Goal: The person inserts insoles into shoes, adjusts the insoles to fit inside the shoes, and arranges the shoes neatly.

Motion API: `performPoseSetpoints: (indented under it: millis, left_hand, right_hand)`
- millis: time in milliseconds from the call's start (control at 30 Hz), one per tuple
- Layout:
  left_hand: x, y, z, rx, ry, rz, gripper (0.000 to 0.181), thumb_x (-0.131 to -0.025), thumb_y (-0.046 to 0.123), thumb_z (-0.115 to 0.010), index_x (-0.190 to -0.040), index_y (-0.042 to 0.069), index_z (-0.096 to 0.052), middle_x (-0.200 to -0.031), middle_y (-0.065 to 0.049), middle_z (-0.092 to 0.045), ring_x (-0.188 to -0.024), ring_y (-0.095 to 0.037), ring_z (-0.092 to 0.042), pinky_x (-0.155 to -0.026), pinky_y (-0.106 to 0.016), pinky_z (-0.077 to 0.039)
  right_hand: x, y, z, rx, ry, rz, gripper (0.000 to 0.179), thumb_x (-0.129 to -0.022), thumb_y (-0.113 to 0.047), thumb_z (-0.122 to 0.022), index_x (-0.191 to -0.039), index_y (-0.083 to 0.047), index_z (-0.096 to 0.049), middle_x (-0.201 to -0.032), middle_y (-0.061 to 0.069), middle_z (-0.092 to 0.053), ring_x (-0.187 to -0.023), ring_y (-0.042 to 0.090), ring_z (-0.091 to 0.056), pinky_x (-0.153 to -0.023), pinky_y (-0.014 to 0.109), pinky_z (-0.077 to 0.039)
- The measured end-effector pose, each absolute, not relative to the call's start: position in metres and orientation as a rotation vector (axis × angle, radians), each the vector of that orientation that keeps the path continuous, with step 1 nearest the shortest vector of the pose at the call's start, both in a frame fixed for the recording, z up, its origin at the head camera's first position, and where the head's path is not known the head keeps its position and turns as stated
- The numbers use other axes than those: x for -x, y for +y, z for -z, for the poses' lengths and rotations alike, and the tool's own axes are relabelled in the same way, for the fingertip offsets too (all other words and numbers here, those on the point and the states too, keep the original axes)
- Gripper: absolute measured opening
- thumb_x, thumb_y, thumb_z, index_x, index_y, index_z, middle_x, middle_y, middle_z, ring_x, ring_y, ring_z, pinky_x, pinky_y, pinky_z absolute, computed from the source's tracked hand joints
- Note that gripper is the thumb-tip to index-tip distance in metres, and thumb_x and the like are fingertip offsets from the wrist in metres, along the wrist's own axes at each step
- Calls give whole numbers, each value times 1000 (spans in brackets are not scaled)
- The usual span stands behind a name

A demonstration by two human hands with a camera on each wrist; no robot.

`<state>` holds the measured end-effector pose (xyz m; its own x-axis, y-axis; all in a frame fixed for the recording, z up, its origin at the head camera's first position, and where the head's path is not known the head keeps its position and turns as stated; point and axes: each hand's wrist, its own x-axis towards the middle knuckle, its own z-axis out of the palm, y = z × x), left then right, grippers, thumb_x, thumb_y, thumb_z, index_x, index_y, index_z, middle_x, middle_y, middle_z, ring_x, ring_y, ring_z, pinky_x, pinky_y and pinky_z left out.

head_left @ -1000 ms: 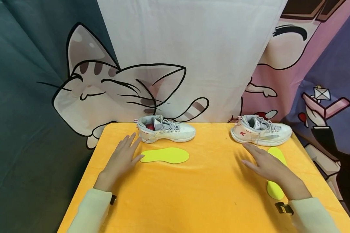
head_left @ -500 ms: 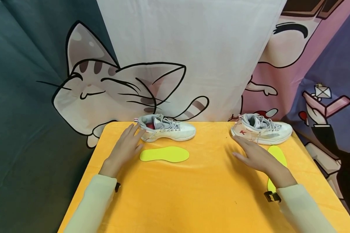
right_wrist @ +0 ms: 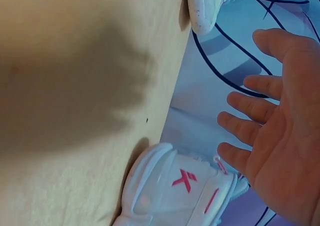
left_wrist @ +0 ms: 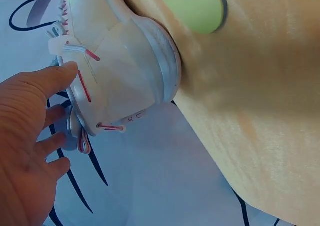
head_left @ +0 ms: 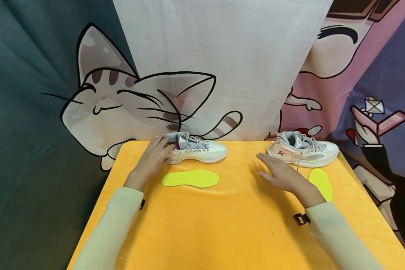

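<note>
The left hand, fingers spread, is at the shoe behind the left insole; the right hand, also spread, is right of that insole. Careless pushing might knock the shoe off the table.

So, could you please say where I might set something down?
The table is bare between the sleeves, and between the left insole and right hand. It is crowded at the left shoe, with the left hand at its heel, and around the right shoe and right insole.
</note>
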<state>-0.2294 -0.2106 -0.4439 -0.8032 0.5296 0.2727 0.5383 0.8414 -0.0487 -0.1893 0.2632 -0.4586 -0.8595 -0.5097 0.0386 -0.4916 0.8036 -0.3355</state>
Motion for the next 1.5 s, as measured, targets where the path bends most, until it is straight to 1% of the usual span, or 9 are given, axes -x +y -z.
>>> performPoseSetpoints:
  millis: [133, 333, 533, 667, 967, 1133, 1267, 1400, 1500]
  left_hand:
    - [236, -207, 444, 825, -2761, 5, 37, -89, 20, -83, -121, 9, -69, -137, -19, -60, -136, -40, -45, -121, -59, -32]
    - [243, -204, 444, 831, -2819, -25, 29, -93, 15, -78, -120, 10, -70, -137, -16, -62, -140, -38, -47, -121, -61, -32]
    - [248, -201, 449, 819, -2843, -37, 21, -95, 9, -72, -116, 10, -72, -125, -12, -69, -133, -33, -54, -117, -68, -33]
    - [250, -199, 452, 798, -2863, -38, 19, -97, 6, -67, -115, 9, -72, -120, -12, -71, -127, -32, -57, -118, -68, -32]
    - [252, -201, 456, 825, -2823, 34, 18, -99, 0, -60, -111, 6, -72, -114, -13, -73, -119, -33, -60, -117, -65, -35]
    - [251, -202, 460, 842, -2778, -12, 15, -98, 1, -65, -111, 6, -71, -114, -13, -73, -118, -34, -60, -118, -63, -36]
    - [247, -200, 459, 850, -2738, -4, 21, -95, -3, -68, -114, 6, -71, -116, -12, -72, -118, -33, -60, -120, -61, -34]
    - [243, -194, 456, 874, -2688, 8, 26, -94, -7, -67, -116, 6, -71, -117, -11, -72, -118, -32, -60, -121, -61, -33]
    - [240, -188, 456, 890, -2636, -3, 24, -94, -5, -68, -114, 6, -72, -115, -11, -73, -117, -32, -61, -118, -62, -36]
  right_hand:
    - [195, 258, 460, 833, 2922, 513, 66, -103, -33, -63, -156, -1, -41, -158, 25, -44, -143, 47, -45, -118, 62, -34]
    - [200, 253, 463, 861, 2915, 523, 65, -104, -33, -62, -155, 1, -41, -157, 26, -45, -142, 46, -47, -118, 62, -35]
    - [201, 252, 466, 848, 2898, 528, 63, -104, -30, -63, -155, 1, -41, -156, 27, -45, -142, 47, -47, -118, 62, -36]
    - [199, 255, 467, 813, 2888, 519, 63, -104, -28, -63, -155, 0, -41, -157, 26, -44, -142, 47, -46, -118, 62, -35]
    - [203, 250, 472, 829, 2874, 518, 62, -103, -26, -64, -154, 2, -42, -158, 28, -41, -144, 47, -44, -118, 62, -35]
    - [207, 239, 473, 862, 2863, 544, 65, -102, -27, -65, -155, 1, -41, -161, 27, -38, -146, 46, -41, -119, 61, -34]
    - [211, 232, 473, 901, 2872, 551, 68, -102, -28, -66, -157, 0, -39, -163, 26, -35, -148, 45, -39, -119, 61, -34]
    - [213, 224, 472, 924, 2887, 548, 71, -100, -30, -68, -158, -3, -37, -164, 24, -34, -148, 44, -39, -119, 60, -34]
    - [215, 218, 471, 945, 2900, 549, 73, -99, -29, -70, -159, -4, -37, -164, 21, -35, -147, 43, -41, -119, 60, -35]
